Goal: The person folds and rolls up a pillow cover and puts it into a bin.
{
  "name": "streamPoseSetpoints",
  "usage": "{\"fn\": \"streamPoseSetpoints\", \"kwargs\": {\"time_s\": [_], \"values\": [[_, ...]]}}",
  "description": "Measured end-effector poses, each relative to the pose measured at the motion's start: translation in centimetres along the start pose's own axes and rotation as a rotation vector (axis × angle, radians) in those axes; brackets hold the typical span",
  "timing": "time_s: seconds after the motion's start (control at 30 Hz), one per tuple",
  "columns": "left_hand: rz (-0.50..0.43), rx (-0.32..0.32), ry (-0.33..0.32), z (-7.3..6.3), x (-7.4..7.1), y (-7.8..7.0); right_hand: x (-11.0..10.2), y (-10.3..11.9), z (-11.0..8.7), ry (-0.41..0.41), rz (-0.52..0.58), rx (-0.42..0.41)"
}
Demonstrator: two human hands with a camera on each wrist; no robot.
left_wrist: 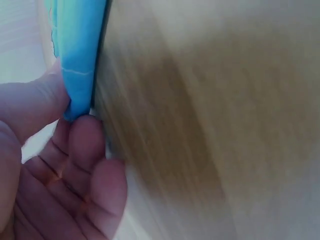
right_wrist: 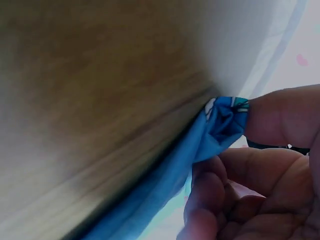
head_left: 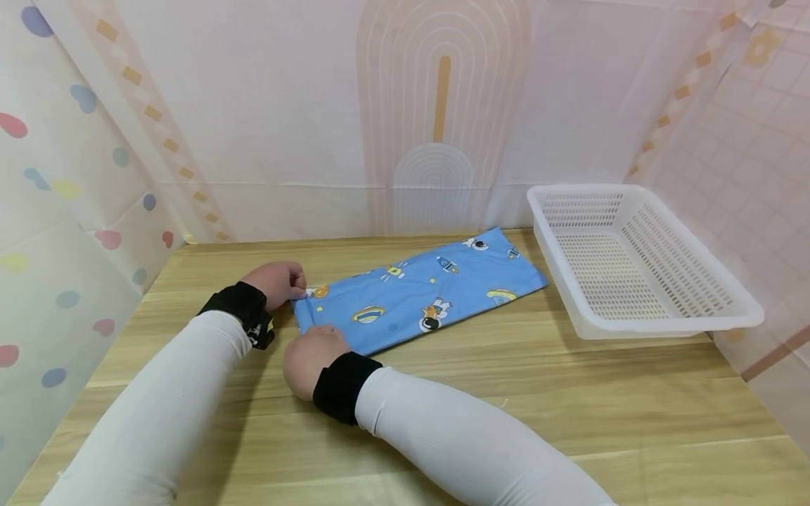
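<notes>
A long folded blue cloth (head_left: 405,299) printed with astronauts, rockets and planets lies aslant on the wooden table. My left hand (head_left: 276,282) pinches its far left corner between thumb and fingers. In the left wrist view, that cloth corner (left_wrist: 80,55) sits between the thumb and the curled fingers. At the near left corner, my right hand (head_left: 314,358) grips the cloth too. The right wrist view shows the bunched corner (right_wrist: 220,125) held between thumb and fingers, with the fabric's edge running down to the lower left.
A white perforated plastic basket (head_left: 607,274) stands on the right of the wooden table (head_left: 506,400), close to the cloth's far right end. Patterned curtains (head_left: 285,119) hang behind the table and at both sides. Black straps circle both wrists.
</notes>
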State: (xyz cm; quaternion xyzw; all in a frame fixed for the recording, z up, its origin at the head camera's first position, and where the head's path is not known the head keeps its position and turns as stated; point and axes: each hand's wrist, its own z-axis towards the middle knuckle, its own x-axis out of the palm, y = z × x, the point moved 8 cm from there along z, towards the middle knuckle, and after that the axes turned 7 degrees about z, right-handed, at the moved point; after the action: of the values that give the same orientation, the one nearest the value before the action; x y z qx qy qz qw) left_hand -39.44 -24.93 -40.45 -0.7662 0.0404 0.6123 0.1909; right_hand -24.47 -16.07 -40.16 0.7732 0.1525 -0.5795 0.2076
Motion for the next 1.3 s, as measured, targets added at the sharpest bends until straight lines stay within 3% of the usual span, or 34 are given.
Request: {"fn": "streamPoseSetpoints", "kwargs": {"time_s": [0.33, 0.63, 0.87, 1.3], "values": [[0.040, 0.039, 0.028, -0.4, 0.2, 0.0, -0.4, 0.2, -0.1, -0.081, -0.072, -0.088], [-0.003, 0.085, 0.035, -0.5, 0.6, 1.6, -0.5, -0.7, -0.3, -0.065, 0.035, -0.006], [-0.042, 0.135, 0.051, -0.8, 0.8, 1.5, -0.7, -0.8, -0.4, -0.070, 0.037, 0.020], [0.134, 0.185, -0.053, -1.4, 0.3, 0.0, -0.6, -0.8, -0.2, -0.085, 0.102, 0.058]]}}
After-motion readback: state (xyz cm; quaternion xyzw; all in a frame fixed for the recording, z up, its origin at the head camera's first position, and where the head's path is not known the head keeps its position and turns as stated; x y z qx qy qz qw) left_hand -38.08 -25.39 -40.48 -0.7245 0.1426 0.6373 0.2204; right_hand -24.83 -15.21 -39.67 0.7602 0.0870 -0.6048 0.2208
